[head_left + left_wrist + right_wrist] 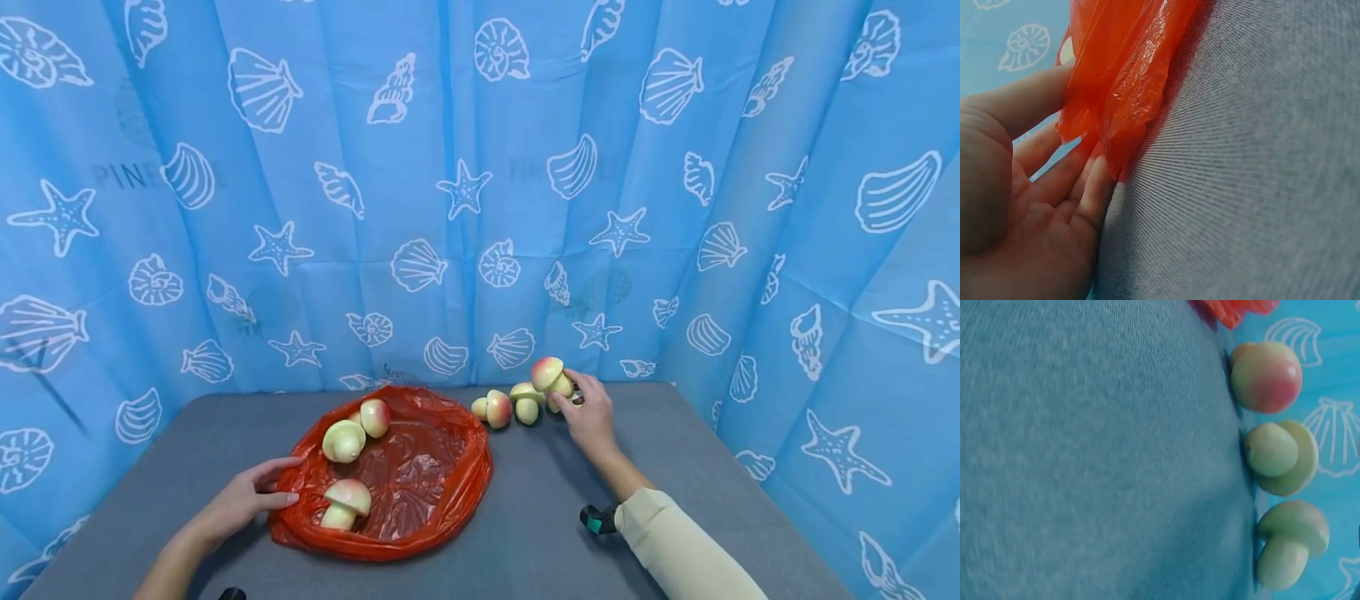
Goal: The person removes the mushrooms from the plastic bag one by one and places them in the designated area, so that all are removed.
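Head view: the left hand (pixel 243 500) lies on the grey table (pixel 540 533) at the near-left edge of the red bag (pixel 420 500), thumb and fingers pinching the plastic rim. Three mushrooms lie in the bag: one near the front (pixel 345 502), two toward the back (pixel 343 440) (pixel 375 417). The right hand (pixel 592 417) reaches to the far side of the table, its fingers closed round a mushroom (pixel 551 375) held just above the surface. Two more mushrooms (pixel 493 407) (pixel 527 402) sit on the table between that hand and the bag, close together.

Left wrist view: the fingers (pixel 1041 100) and thumb clamp a fold of the red bag (pixel 1129 75) against the table (pixel 1241 187).

Right wrist view: three mushrooms in a row along the table's (pixel 1085 456) far edge, by the blue curtain (pixel 1335 425): (pixel 1266 376), (pixel 1282 456), (pixel 1291 540). The fingers are out of frame here, so the grip cannot be told from this view
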`<state>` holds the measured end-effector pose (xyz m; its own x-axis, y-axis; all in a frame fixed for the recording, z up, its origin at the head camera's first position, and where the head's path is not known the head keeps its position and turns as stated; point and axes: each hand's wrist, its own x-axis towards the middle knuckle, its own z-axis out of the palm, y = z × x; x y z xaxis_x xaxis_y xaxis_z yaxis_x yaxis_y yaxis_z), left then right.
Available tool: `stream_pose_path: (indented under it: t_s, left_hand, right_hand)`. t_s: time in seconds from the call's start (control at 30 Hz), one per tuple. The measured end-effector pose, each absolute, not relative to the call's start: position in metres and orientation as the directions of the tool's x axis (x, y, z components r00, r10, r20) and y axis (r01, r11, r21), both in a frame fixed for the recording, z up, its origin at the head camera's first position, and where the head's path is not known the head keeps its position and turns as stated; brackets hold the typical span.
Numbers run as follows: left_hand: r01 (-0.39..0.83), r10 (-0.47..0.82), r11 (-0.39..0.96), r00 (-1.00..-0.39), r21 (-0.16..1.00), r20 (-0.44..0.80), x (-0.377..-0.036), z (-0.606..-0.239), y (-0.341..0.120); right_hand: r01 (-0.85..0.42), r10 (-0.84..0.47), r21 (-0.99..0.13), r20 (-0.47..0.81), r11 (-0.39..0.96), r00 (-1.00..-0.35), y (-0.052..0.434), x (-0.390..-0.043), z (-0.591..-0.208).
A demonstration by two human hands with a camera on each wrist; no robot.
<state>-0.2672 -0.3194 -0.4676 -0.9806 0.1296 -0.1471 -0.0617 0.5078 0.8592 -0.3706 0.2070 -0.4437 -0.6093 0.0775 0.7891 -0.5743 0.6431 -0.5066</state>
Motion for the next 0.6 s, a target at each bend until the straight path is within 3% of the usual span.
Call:
stream_pose_path:
  t_s: [0.6]
  left_hand:
    - [-0.058,0.123,0.526,-0.982,0.849,-0.143,-0.266,-0.468,-0.318]
  right_hand:
    - [-0.354,0.317,-0.705,0.631,0.615,-0.708,0.245,-0.376,-0.453]
